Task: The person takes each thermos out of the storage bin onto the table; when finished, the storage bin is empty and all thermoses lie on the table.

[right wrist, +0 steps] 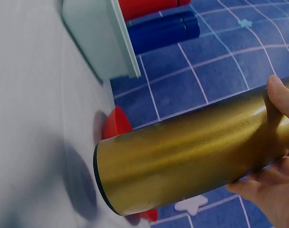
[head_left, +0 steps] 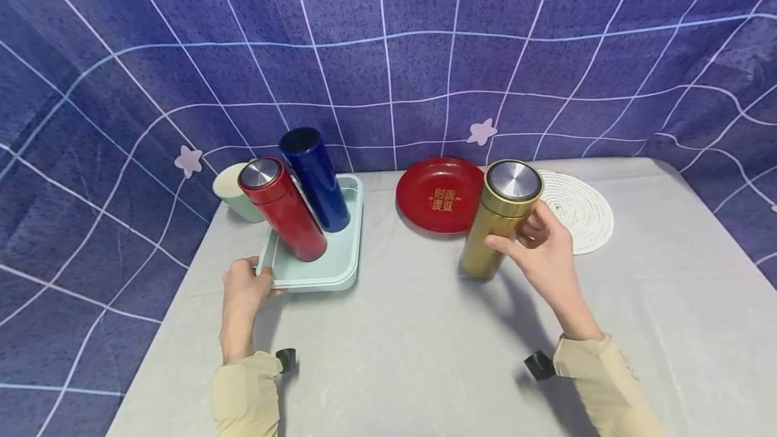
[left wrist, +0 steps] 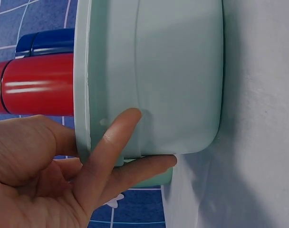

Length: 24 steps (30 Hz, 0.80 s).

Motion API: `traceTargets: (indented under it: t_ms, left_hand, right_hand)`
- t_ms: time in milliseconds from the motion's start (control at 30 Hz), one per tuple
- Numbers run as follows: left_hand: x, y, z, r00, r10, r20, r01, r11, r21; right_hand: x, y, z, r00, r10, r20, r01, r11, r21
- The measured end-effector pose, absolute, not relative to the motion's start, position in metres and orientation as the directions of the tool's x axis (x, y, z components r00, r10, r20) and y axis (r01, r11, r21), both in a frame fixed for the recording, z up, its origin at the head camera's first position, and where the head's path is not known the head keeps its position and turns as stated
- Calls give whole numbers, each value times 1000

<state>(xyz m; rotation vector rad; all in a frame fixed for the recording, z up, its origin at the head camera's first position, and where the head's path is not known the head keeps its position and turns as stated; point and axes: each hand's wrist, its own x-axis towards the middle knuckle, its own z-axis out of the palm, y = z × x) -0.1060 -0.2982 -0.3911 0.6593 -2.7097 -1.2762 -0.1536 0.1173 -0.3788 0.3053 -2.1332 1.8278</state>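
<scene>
My left hand (head_left: 244, 288) holds the near left corner of a pale green tray (head_left: 349, 278); in the left wrist view its fingers (left wrist: 118, 130) lie along the tray's outer wall. A red thermos (head_left: 285, 211) and a blue thermos (head_left: 320, 184) stand in the tray, both with lids on. My right hand (head_left: 549, 261) grips a gold thermos (head_left: 494, 235) with a steel-topped lid, thumb on one side and fingers round the other. The right wrist view shows the gold thermos's base a little above the table, its shadow apart from it.
A round red plate (head_left: 419, 197) with gold characters lies at the back, partly behind the gold thermos. To its right is a white woven mat (head_left: 585, 214). A light green cup (head_left: 233, 187) stands behind the tray's left side. A blue checked curtain (head_left: 419, 73) hangs behind the table.
</scene>
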Motion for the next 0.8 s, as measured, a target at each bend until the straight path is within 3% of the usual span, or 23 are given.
traceTargets:
  t_ms: [233,800]
  left_hand:
    - [-106,-298,-391,-903,-415,-111,-348,558,754]
    - [-106,-297,-391,-902,-423,-90,-342,570,747]
  right_hand:
    - [-154,139,-384,-925,79,372,-361,123,-924]
    - [-156,158,-394,-942,162,295,-259,211,-943]
